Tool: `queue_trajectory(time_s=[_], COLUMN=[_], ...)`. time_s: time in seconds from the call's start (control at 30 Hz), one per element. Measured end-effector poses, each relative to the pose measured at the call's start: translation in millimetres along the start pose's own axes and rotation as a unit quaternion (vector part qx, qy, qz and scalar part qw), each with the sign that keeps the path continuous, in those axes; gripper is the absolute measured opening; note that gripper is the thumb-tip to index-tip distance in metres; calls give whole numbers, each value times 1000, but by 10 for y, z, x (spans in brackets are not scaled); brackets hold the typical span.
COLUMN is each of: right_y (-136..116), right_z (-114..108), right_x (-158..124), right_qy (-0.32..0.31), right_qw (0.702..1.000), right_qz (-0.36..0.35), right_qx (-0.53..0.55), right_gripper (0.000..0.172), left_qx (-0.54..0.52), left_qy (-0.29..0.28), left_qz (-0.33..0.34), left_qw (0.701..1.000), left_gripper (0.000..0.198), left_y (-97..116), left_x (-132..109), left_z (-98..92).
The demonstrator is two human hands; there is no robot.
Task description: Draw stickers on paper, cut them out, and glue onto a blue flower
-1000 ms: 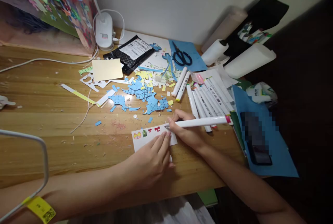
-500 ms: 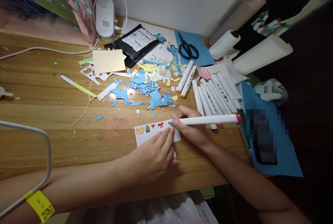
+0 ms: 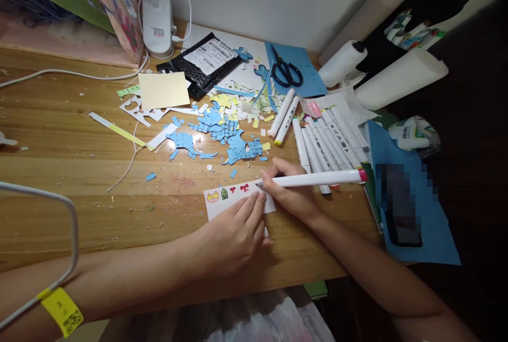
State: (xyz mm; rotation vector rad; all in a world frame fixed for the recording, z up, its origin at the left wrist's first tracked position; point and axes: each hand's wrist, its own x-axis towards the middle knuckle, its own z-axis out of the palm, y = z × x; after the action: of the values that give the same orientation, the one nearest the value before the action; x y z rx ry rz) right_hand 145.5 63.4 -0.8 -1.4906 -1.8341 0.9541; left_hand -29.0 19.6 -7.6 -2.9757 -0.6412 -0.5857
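Note:
A small white piece of paper (image 3: 218, 209) lies near the table's front edge, with a yellow drawing, a green one and two red bow shapes in a row along its top. Stretched out flat, the fingers of my left hand (image 3: 238, 225) press on the paper. My right hand (image 3: 291, 191) pinches a white marker (image 3: 317, 178) with a pink-red end. The marker's tip touches or hovers just over the paper, right of the bows, where a small dark red mark shows. My left fingers hide part of the sheet.
Blue, yellow and white paper scraps (image 3: 238, 146) lie beyond the paper. Several white markers (image 3: 325, 143) rest at the right, near black scissors (image 3: 286, 72). Behind are a black parcel bag (image 3: 202, 64) and a white lamp base (image 3: 157, 24). A phone (image 3: 404, 230) lies on blue paper.
A small dark red mark now shows at the marker tip, to the right of the bows. The whole view has shifted slightly; both hands keep nearly the same pose.

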Motion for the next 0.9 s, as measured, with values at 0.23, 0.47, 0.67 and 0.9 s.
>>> queue_trajectory(time_s=[0.23, 0.47, 0.67, 0.9], right_y=[-15, -9, -8, -1], right_z=[5, 12, 15, 15], right_x=[1, 9, 11, 12], right_qy=[7, 16, 20, 27], right_qw=[1000, 1000, 1000, 999], right_qz=[-9, -9, -8, -12], right_qx=[-2, 3, 0, -12], right_gripper=[29, 30, 29, 30], left_qx=[-4, -5, -1, -5], left_qy=[-1, 3, 4, 3], left_qz=[-2, -2, -1, -1], left_qw=[1000, 1000, 1000, 1000], left_gripper=[38, 39, 39, 39], left_y=[8, 7, 3, -1], left_x=[2, 4, 6, 9], left_z=[-1, 1, 8, -6])
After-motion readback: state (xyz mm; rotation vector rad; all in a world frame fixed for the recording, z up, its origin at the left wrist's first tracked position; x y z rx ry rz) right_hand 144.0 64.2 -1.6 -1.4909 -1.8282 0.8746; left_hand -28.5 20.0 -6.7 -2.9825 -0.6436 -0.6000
